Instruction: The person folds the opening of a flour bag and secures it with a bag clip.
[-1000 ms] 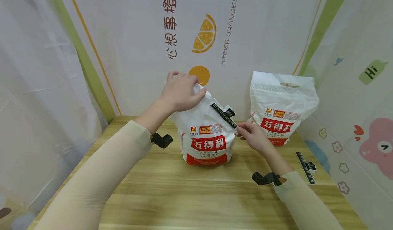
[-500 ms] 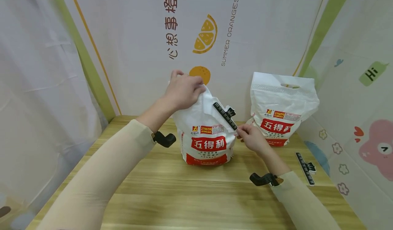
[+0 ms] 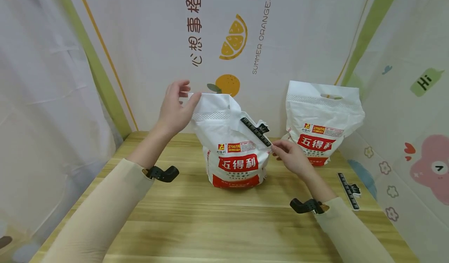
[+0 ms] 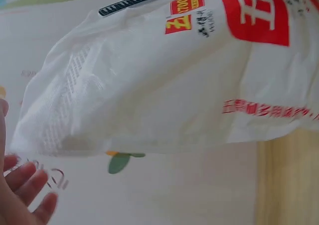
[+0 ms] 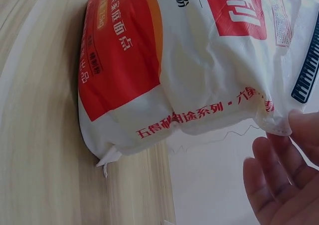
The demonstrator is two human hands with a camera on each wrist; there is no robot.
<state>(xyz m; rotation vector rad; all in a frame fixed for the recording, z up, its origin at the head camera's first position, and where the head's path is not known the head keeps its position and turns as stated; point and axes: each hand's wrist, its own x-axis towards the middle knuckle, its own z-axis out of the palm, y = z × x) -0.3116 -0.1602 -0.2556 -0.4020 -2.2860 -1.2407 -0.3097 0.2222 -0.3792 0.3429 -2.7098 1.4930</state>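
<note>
A white flour bag [image 3: 233, 165] with red labels stands upright on the table, its right top corner folded down. Across that fold sits a black-and-white clip [image 3: 256, 131] with a piano-key pattern, also partly visible as the clip [image 5: 306, 68] in the right wrist view. My right hand [image 3: 291, 156] pinches the bag's edge between thumb and fingers, just below the clip's lower end. At the bag's upper left corner is my left hand [image 3: 175, 109], fingers loosely spread. In the left wrist view, the left fingers [image 4: 25, 182] are apart from the bag.
A second flour bag [image 3: 322, 122] with a handle slot stands at the back right. Another piano-key clip [image 3: 349, 191] lies near the right edge of the wooden table [image 3: 210, 224]. A printed curtain [image 3: 147, 60] hangs behind, with others at both sides.
My left hand has let go of the bag's top and moved left to its upper left corner. The white top edge now shows. My right hand keeps its pinch at the same spot.
</note>
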